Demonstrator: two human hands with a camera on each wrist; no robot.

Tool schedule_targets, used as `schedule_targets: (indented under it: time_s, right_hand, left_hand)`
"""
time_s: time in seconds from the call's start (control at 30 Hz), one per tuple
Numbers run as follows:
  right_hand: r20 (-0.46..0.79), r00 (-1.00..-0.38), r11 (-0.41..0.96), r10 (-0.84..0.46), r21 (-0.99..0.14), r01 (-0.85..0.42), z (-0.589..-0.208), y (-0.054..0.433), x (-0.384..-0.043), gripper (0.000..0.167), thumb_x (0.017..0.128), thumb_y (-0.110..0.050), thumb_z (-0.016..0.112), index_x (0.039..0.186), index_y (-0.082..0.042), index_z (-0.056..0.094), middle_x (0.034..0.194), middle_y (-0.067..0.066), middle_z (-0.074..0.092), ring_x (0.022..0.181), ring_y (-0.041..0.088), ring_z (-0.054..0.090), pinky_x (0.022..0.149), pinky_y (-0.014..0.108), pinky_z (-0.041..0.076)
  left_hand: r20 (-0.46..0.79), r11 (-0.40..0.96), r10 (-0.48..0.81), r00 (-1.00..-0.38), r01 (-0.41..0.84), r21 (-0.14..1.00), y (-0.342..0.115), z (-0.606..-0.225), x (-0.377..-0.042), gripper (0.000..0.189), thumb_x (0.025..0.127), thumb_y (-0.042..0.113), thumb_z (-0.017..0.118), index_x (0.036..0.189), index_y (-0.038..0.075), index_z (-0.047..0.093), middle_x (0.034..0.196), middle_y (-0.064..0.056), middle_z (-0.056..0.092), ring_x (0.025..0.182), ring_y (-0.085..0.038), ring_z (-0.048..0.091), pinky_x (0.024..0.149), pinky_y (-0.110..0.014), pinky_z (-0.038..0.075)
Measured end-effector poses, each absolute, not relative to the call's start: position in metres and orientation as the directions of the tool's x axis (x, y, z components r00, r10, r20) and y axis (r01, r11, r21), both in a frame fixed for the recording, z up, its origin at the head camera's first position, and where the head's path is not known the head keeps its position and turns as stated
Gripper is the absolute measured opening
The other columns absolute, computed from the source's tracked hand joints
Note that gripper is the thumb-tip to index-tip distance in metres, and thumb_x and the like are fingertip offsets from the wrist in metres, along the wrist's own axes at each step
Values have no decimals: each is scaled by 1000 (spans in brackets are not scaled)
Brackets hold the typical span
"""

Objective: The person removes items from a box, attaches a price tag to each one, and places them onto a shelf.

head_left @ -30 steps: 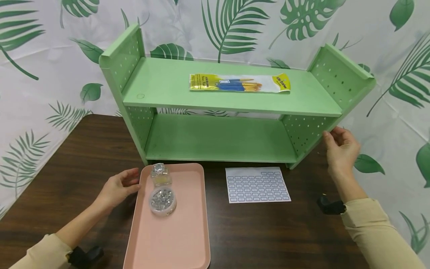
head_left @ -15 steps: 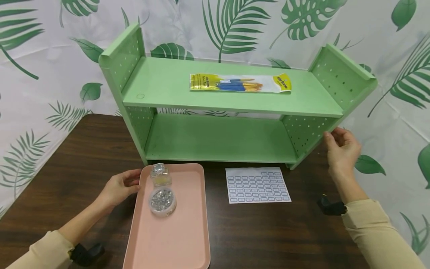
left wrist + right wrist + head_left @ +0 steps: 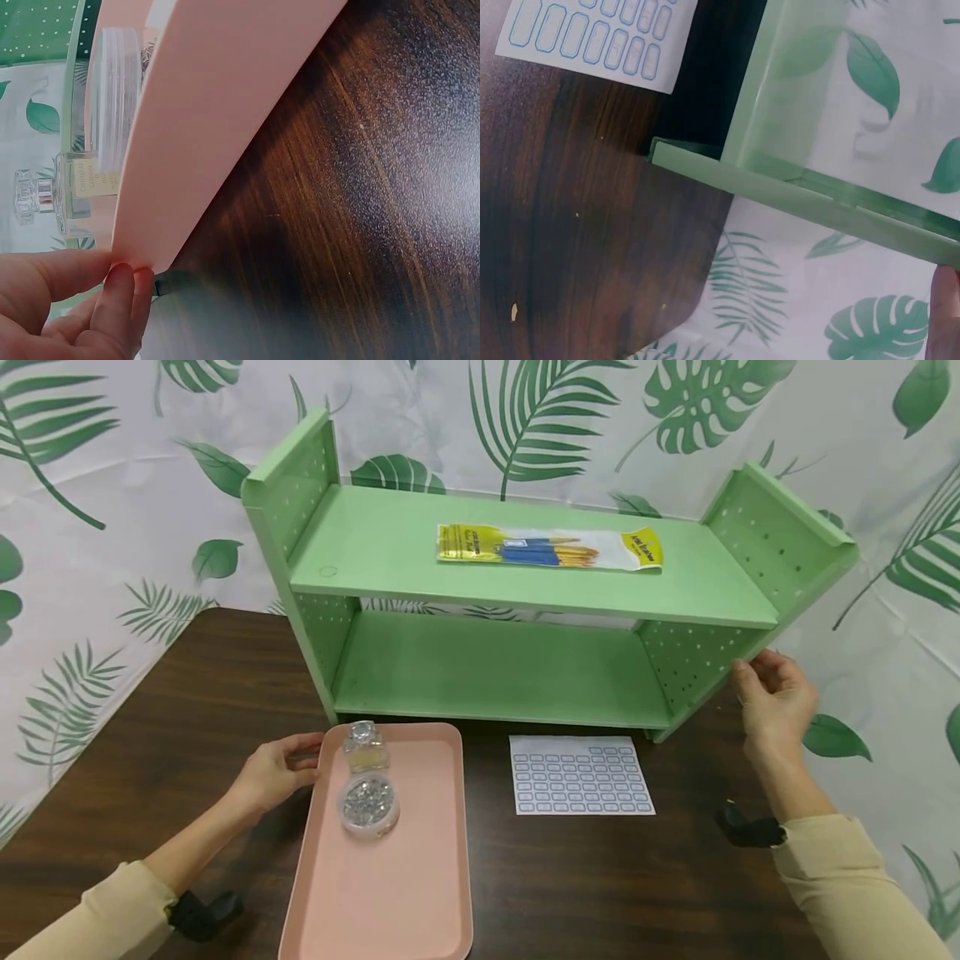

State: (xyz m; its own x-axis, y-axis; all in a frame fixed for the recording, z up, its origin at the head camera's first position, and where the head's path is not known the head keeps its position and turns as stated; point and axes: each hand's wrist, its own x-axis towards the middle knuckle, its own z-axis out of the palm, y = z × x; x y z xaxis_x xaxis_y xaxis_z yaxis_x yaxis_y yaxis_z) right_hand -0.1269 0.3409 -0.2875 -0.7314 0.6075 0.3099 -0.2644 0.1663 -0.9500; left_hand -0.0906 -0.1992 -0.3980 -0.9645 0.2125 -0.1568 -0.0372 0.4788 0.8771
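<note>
Now, head view: lower left, pink tray carrying glass bottle and tub of silvery pieces; right, right hand touching green shelf, grip unclear. Left wrist: left hand pinching the tray's corner, lower left. Right wrist: one fingertip, lower right.

The tray lies left of the label sheet, both before the shelf

Head camera faces forward and down over the surface.
Close-in wrist cameras: left shows the tray, right the shelf; head shares both.
</note>
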Motion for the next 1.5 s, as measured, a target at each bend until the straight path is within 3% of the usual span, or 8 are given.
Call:
schedule_targets:
  time_s: [0.2,0.47,0.57,0.67,0.77,0.87,1.1,1.5]
  right_hand:
    - [290,-733,152,615,-956,-251,-291,334,-123,21,84,2,64,102,-9,64,89,-4,63,82,5,58,65,9,47]
    - [362,-545,-27,756,-815,-579,-304,295,-115,22,82,13,59,101,3,61,94,11,52,87,17,49,73,18,46]
    - [390,-576,-74,718,-780,-621,-310,269,-111,22,82,16,57,101,4,60,93,12,52,86,18,49,73,20,46]
    - [377,-725,-100,577,-848,-521,-318,236,-106,23,83,16,57,103,4,59,92,9,56,86,17,53,75,18,49]
    - [303,-893,5,334,-948,-319,-325,201,-100,27,85,10,60,111,4,57,98,6,60,92,13,57,81,18,49]
    - [225,-972,134,61,-967,-215,-335,166,-94,32,84,6,63,116,5,55,103,9,62,95,12,59,83,19,50]
    - [140,-905,232,-401,-941,-248,-364,105,-89,39,82,5,67,119,7,54,111,27,59,104,34,59,87,30,51]
    - [35,-788,337,-615,-892,-303,-394,62,-92,49,76,1,75,120,10,55,116,22,59,108,33,58,93,34,49]
  left_hand:
    - [-144,476,205,-968,-30,879,-200,-399,-90,51,87,-4,57,133,-15,39,129,-35,47,111,-43,56,78,-31,55]
    - [-147,474,199,-969,-37,880,-203,-398,-89,51,88,-4,57,134,-15,39,130,-35,47,112,-43,56,78,-31,55]
    - [-146,476,194,-970,-37,879,-204,-398,-89,52,87,-4,58,134,-15,39,130,-35,46,112,-43,56,78,-32,55]
    - [-143,473,192,-971,-36,880,-206,-398,-89,52,87,-5,57,134,-15,38,131,-35,46,112,-43,56,78,-32,55]
    - [-138,475,186,-973,-34,880,-206,-399,-89,52,87,-4,57,134,-14,39,131,-35,46,112,-43,56,78,-32,55]
    - [-135,477,181,-974,-33,878,-206,-399,-89,51,87,-3,58,134,-14,40,130,-34,47,111,-42,57,78,-33,55]
    - [-129,458,186,-974,-30,889,-202,-400,-90,50,87,-5,56,134,-14,40,130,-34,47,112,-42,56,80,-31,54]
    - [-140,475,169,-976,-44,879,-199,-399,-89,50,88,-3,57,134,-12,41,132,-32,47,112,-41,56,81,-36,54]
